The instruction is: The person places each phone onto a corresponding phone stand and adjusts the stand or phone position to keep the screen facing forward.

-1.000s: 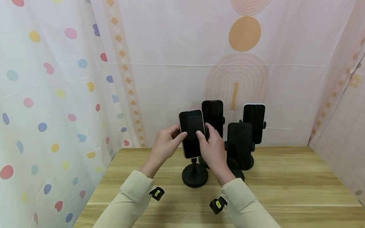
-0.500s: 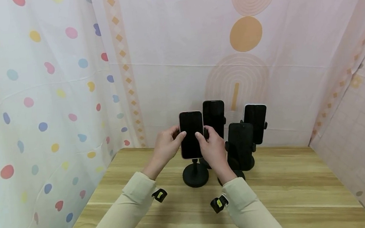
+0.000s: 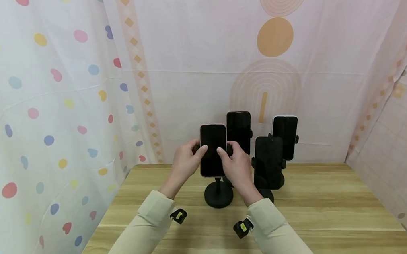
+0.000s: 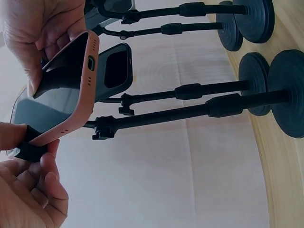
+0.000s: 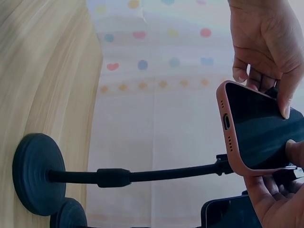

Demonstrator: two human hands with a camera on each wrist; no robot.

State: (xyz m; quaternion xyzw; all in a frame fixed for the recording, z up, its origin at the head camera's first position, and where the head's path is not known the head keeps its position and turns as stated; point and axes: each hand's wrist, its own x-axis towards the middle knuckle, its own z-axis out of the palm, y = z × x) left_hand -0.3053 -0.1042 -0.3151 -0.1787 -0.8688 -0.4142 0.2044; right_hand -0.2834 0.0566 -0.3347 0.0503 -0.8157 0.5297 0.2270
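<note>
A smartphone (image 3: 214, 162) in a pink case stands upright, screen toward me, on a black phone stand (image 3: 218, 195) with a round base. My left hand (image 3: 185, 160) holds its left edge, thumb at the screen and fingers curled behind. On the right edge my right hand (image 3: 239, 166) grips it likewise, its thumb lying on the screen. A black clamp arm (image 4: 29, 151) shows between the left hand's thumb and fingers in the left wrist view. The right wrist view shows the charging port (image 5: 226, 121) in the case's lower edge. Fingers behind the phone are partly hidden.
Three more phones on black stands are close by: one behind (image 3: 239, 128), one to the right (image 3: 268, 161) and one at the far right (image 3: 286, 136). The stands rest on a wooden table (image 3: 323, 213). A patterned curtain (image 3: 186, 92) hangs behind it.
The phone's lower end has shifted slightly left, so it leans a little. Both hands keep their grip and have barely moved. The other phones stay in place.
</note>
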